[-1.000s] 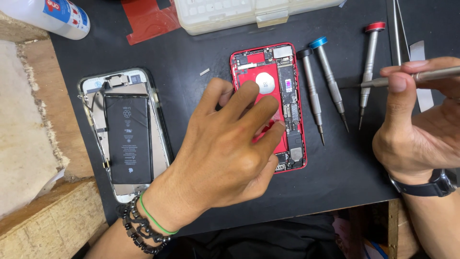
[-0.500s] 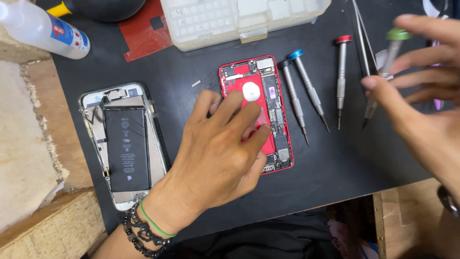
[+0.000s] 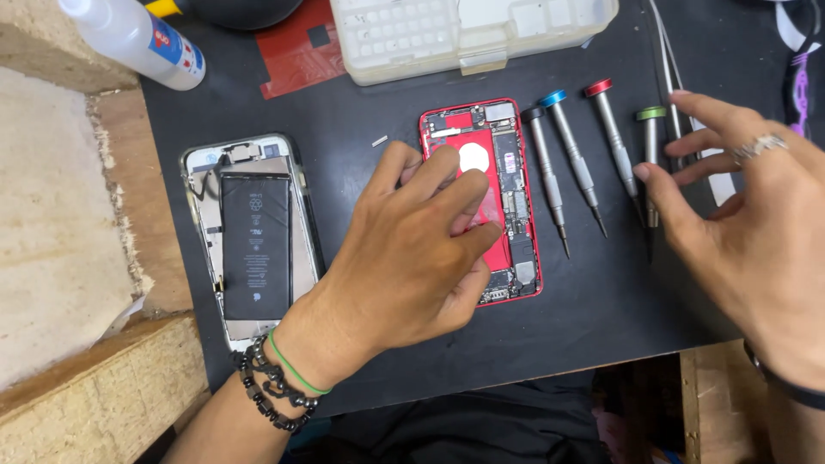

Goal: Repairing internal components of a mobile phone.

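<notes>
A red phone housing [image 3: 518, 176] lies opened on the black mat [image 3: 361, 112], its boards showing. My left hand [image 3: 412, 258] rests flat on its lower left part, fingers spread over the red plate, gripping nothing. My right hand [image 3: 756, 223] hovers at the right with its fingers apart and nothing in them. Its fingertips are just beside the green-capped screwdriver [image 3: 650, 146], which lies on the mat. Left of that lie a red-capped screwdriver [image 3: 612, 137], a blue-capped one [image 3: 571, 159] and a black-capped one [image 3: 546, 176].
A second opened phone with a black battery [image 3: 253, 245] lies at the mat's left. A clear plastic parts box [image 3: 464, 34], a red sheet [image 3: 296, 51] and a white squeeze bottle [image 3: 137, 39] sit at the back. Tweezers [image 3: 666, 60] lie beyond the screwdrivers. Rough wooden blocks [image 3: 60, 215] border the left.
My right hand held a screwdriver a second ago; it has set it down among the others and opened. My left hand has stayed on the red housing.
</notes>
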